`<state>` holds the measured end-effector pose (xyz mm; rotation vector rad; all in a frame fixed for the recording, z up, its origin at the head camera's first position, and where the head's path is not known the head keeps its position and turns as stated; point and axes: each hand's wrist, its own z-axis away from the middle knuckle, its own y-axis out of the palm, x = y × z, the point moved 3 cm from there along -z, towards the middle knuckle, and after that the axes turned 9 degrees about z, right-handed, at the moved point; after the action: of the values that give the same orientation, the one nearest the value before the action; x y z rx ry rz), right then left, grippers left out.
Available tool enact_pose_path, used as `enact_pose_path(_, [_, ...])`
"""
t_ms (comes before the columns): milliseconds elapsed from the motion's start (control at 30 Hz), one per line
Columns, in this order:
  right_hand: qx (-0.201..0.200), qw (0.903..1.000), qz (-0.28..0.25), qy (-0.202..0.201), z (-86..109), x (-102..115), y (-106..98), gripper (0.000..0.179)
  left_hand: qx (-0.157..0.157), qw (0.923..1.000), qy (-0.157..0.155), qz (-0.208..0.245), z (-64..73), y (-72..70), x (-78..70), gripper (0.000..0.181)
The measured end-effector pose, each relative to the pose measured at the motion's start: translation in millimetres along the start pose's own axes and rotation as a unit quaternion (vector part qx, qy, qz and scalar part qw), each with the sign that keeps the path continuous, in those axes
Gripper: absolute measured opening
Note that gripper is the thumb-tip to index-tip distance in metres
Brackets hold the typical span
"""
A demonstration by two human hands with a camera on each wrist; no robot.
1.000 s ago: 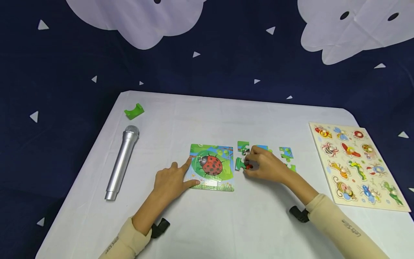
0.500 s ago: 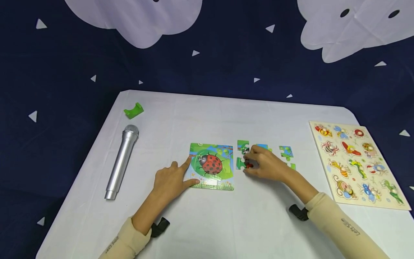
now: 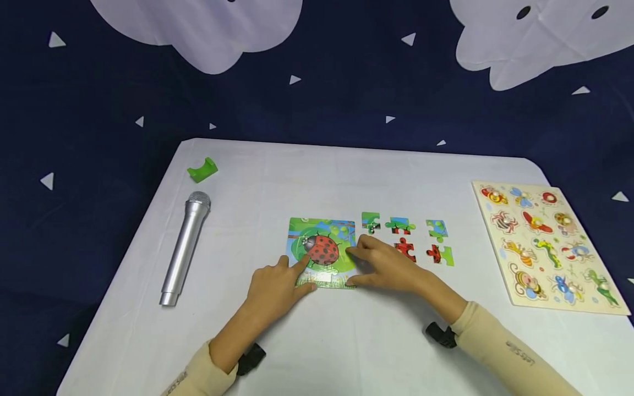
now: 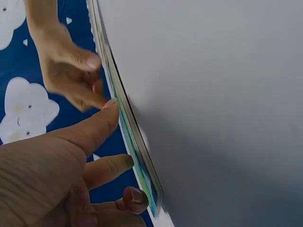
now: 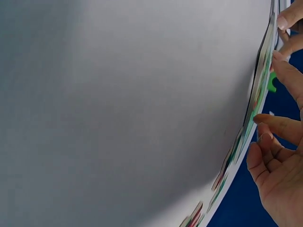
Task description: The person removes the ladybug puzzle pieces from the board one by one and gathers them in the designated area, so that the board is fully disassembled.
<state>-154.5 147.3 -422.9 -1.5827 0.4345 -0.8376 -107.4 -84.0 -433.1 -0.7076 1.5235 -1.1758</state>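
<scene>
A square ladybug puzzle picture lies on the table before me in the head view. My left hand has its index finger over the ladybug and its thumb by the near edge. At the right margin, my right hand touches the picture with an extended index finger and thumb, and no piece shows between them. Loose jigsaw pieces lie to the right: a green one, a red one and several others. Whatever lies under the right palm is hidden. Both wrist views show the picture nearly edge-on.
A silver microphone lies at the left, with a green curved block beyond it. On the right rests a wooden insect peg board. The white table meets a dark blue patterned cloth at the back.
My right hand has moved left, from a lower-row jigsaw piece to the picture's right margin, uncovering several pieces. My left hand has slid right, farther over the picture.
</scene>
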Motion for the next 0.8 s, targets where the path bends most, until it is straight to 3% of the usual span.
enact_pose_path(167, [0.010, 0.9999, 0.002, -0.012, -4.7, 7, 4, 0.072, 0.004, 0.9994, 0.019, -0.028, 2.3, 3.4, -10.4, 0.059])
enact_pose_path(367, [0.010, 0.9999, 0.001, -0.014, -6.0, 11, 6, 0.071, -0.010, 0.9987, 0.026, -0.042, 3.3, 6.3, -12.2, 0.055])
enact_pose_path(600, [0.006, 0.9990, -0.043, -0.009, -7.0, 13, 8, 0.066, -0.035, 0.9972, 0.042, -0.050, 3.1, 7.2, -12.3, 0.052])
enact_pose_path(800, [-0.016, 0.9977, -0.066, -0.001, -7.7, 14, 9, 0.065, -0.030, 0.9972, 0.038, -0.057, 2.4, 7.1, -13.7, 0.052])
